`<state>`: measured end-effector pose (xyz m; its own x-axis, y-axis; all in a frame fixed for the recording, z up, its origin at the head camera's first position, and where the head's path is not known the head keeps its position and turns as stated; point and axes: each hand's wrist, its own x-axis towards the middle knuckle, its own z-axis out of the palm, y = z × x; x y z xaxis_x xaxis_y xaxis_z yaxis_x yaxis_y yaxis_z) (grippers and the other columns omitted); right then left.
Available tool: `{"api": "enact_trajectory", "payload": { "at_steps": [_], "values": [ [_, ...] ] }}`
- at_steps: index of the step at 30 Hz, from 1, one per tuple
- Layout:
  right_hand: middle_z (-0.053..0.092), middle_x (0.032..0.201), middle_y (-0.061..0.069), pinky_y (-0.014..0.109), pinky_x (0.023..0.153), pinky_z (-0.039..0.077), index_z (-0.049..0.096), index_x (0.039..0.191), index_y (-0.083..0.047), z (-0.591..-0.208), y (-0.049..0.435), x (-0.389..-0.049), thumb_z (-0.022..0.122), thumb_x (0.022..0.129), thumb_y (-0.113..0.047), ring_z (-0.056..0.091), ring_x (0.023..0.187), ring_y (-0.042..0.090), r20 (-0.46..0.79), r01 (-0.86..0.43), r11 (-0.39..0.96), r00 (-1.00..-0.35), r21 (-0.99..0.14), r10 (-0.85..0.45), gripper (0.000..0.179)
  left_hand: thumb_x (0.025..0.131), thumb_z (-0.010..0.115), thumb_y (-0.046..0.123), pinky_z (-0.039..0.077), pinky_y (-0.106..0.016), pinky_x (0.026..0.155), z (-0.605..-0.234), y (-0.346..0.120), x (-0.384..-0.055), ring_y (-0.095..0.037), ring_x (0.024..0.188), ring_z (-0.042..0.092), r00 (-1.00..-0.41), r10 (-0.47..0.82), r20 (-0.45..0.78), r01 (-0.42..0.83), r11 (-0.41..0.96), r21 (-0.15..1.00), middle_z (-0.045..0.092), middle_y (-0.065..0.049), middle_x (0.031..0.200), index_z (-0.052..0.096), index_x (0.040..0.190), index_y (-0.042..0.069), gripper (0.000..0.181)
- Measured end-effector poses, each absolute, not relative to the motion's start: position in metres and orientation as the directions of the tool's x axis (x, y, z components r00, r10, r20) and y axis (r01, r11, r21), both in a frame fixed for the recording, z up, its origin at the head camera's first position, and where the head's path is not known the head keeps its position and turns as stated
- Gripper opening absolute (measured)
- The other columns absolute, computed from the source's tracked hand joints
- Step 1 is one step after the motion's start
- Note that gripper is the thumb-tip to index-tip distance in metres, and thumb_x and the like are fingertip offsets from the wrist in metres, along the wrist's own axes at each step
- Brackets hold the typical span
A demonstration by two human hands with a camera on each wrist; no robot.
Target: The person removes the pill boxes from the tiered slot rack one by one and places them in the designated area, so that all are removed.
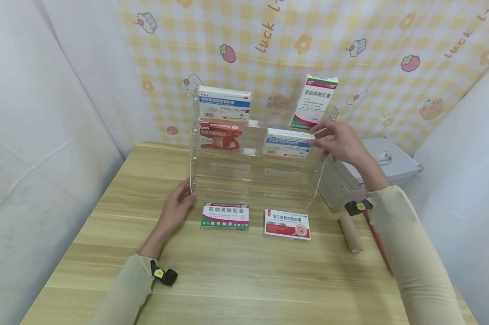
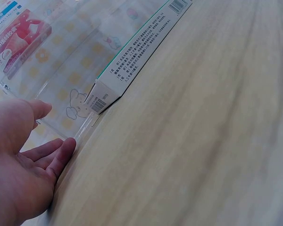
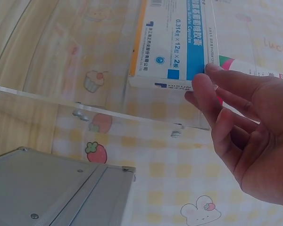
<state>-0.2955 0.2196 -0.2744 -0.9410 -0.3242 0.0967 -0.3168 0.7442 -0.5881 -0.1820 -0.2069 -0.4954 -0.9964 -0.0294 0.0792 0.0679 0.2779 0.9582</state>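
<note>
Blue-and-white medicine box (image 1: 287, 143): second tier from top of the clear rack (image 1: 224, 170), right side. Right hand (image 1: 339, 140) at its outer end, thumb and fingertips pinching the corner. Left hand (image 1: 177, 205) gripping the rack's lower left edge. Box oblong, printed card, crisp edges. Rack transparent, smooth, tiered. Worktop (image 1: 244, 275) pale, streaked wood grain.

Free lower shelves (image 1: 250, 174), boxes (image 1: 287, 144) above

A yellow-checked cloth (image 1: 269, 63) hangs behind a wood-grained table (image 1: 244, 275), white hangings (image 1: 45, 113) flanking.
</note>
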Motion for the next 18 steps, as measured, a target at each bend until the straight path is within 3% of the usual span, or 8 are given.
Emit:
{"api": "enact_trajectory", "payload": {
  "at_steps": [18],
  "values": [
    [0.069,0.11,0.015,0.03,0.04,0.048,0.068,0.119,-0.014,-0.2795,0.2256,-0.2993,0.073,0.09,-0.027,0.066,0.058,0.035,0.16,-0.37,0.716,-0.925,-0.592,-0.345,0.032,0.101,0.056,0.026,0.046,-0.043,0.102,-0.4955,-0.2062,-0.1823,-0.03,0.132,0.045,-0.996,-0.032,0.083,0.071,0.275,0.959,0.045,-0.014,0.146,0.035,0.152,0.023,0.055]
  ]
}}
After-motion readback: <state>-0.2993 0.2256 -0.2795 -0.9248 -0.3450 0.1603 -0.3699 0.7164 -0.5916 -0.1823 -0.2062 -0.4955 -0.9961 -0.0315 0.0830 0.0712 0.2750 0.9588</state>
